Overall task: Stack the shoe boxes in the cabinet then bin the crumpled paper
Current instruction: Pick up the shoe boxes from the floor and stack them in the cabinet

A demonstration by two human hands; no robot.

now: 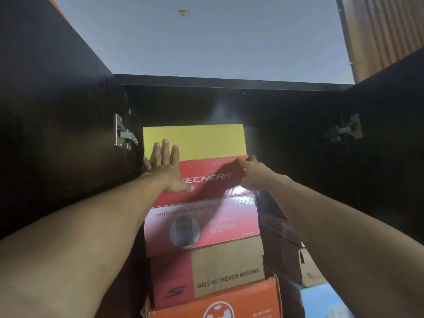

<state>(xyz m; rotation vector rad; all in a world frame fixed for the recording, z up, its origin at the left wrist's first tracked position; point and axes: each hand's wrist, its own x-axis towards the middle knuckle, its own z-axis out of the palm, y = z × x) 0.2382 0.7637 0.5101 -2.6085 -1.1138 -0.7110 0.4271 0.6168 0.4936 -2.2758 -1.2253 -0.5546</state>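
Note:
A stack of shoe boxes fills the middle of the dark cabinet [224, 83]. A yellow box [202, 141] lies at the back on top. In front of it sits a red Skechers box [206, 180], above a brown and red box [227, 269] and an orange box [229, 301]. My left hand [165, 166] lies flat with straight fingers across the red lid's left side, fingertips reaching onto the yellow box. My right hand [252, 173] rests at the red box's right top corner, its fingers curled over the edge and partly hidden.
Both cabinet doors stand open, with metal hinges at the left [122, 131] and right [346, 130]. More boxes, a dark one [282, 244] and a light blue one [321, 301], sit low on the right. An orange curtain [385, 31] hangs at the top right.

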